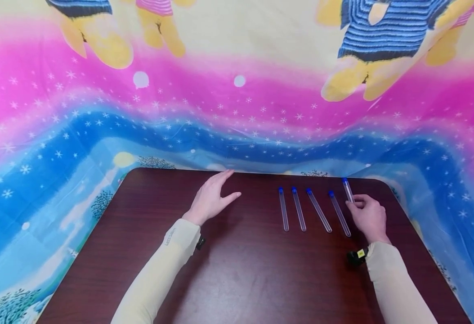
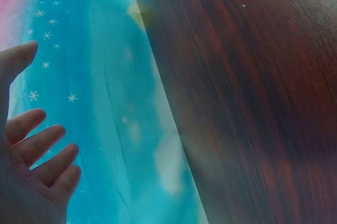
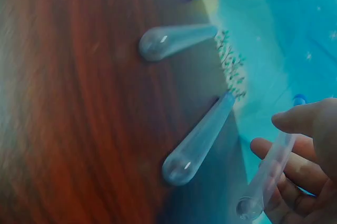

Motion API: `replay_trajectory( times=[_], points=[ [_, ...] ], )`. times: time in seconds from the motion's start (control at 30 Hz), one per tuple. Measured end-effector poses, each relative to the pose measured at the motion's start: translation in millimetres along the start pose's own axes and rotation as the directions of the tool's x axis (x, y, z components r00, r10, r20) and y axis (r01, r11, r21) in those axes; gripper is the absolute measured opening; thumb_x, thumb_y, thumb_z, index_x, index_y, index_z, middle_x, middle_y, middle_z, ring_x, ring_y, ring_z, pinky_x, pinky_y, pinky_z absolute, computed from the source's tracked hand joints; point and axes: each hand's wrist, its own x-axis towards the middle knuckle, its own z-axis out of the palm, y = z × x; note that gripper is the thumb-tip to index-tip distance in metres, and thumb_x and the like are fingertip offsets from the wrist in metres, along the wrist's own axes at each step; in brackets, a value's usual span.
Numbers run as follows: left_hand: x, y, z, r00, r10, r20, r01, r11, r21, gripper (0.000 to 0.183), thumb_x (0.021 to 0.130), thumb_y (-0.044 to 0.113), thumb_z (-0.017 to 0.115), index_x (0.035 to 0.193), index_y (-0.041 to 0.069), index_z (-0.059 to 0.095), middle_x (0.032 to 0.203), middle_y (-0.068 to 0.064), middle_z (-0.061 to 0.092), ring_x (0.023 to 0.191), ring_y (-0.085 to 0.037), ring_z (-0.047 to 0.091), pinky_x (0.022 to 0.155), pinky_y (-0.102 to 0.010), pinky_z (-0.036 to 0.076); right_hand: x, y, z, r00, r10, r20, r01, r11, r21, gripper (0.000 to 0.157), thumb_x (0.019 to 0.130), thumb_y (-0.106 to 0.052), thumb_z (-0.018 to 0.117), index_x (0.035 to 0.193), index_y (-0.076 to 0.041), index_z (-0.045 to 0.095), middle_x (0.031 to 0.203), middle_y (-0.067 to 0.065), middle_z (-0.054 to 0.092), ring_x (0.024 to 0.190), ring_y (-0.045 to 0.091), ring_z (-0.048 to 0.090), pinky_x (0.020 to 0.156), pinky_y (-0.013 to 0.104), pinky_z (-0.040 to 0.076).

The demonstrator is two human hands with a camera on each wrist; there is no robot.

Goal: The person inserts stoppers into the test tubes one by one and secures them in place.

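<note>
In the head view my right hand (image 1: 369, 217) holds a clear test tube (image 1: 348, 190) with a blue cap, thumb and fingers around its body. The right wrist view shows this held test tube (image 3: 276, 166) tilted, its rounded end toward the camera. Just left of that hand lies a capped test tube (image 1: 339, 213) on the table. Further left are a slanted test tube (image 1: 319, 210), another test tube (image 1: 298, 209) and the leftmost test tube (image 1: 283, 209), caps toward the back. My left hand (image 1: 210, 199) is held over the table's left part with fingers extended, touching no tube.
The dark brown wooden table (image 1: 237, 274) has rounded back corners. A printed cloth (image 1: 237, 112) with snowflakes and bears hangs behind it and along both sides. Small dark cameras sit at the left wrist (image 1: 200, 242) and the right wrist (image 1: 357, 257).
</note>
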Motion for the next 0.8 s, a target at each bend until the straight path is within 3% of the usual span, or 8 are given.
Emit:
replay_trajectory(
  times=[0.17,0.4,0.63,0.8],
  points=[
    [-2.3,-2.4,0.8,1.000,-0.005,0.009,0.004,1.000,0.015,0.076,0.094,0.051,0.069,0.155,0.013,0.044,0.157,-0.006,0.043,0.144,-0.026,0.038,0.116,-0.044,0.030,-1.4,15.0,0.0,0.997,0.042,0.059,-0.038,0.998,-0.054,0.042,0.099,-0.030,0.068,0.122,0.006,0.066,0.098,0.020,0.071,0.080,0.032,0.064,0.064,0.038,0.049],
    [-2.7,-3.8,2.3,0.999,-0.020,0.027,0.019,1.000,0.022,0.078,0.094,0.053,0.068,0.155,0.012,0.044,0.158,-0.008,0.042,0.144,-0.028,0.038,0.116,-0.046,0.030,-3.5,25.5,0.3,0.990,0.067,0.121,-0.054,0.992,-0.113,0.041,0.098,-0.028,0.070,0.116,0.008,0.067,0.086,0.016,0.068,0.067,0.027,0.059,0.059,0.039,0.046],
    [-1.8,-5.9,3.8,1.000,-0.015,0.024,0.014,0.999,0.039,0.079,0.094,0.056,0.067,0.156,0.013,0.043,0.158,-0.007,0.042,0.145,-0.026,0.037,0.117,-0.044,0.029,-2.9,32.7,3.4,0.992,0.062,0.114,-0.046,0.990,-0.134,0.039,0.097,-0.026,0.071,0.113,0.010,0.069,0.093,0.023,0.069,0.079,0.037,0.059,0.070,0.051,0.046],
    [0.4,-5.0,1.7,1.000,-0.012,0.021,0.011,0.999,0.052,0.079,0.094,0.057,0.066,0.156,0.014,0.042,0.158,-0.006,0.041,0.145,-0.025,0.036,0.117,-0.044,0.028,-2.6,31.9,5.0,0.991,0.068,0.115,-0.051,0.989,-0.141,0.039,0.097,-0.025,0.071,0.114,0.010,0.068,0.095,0.024,0.069,0.079,0.037,0.059,0.071,0.051,0.046]
  ],
)
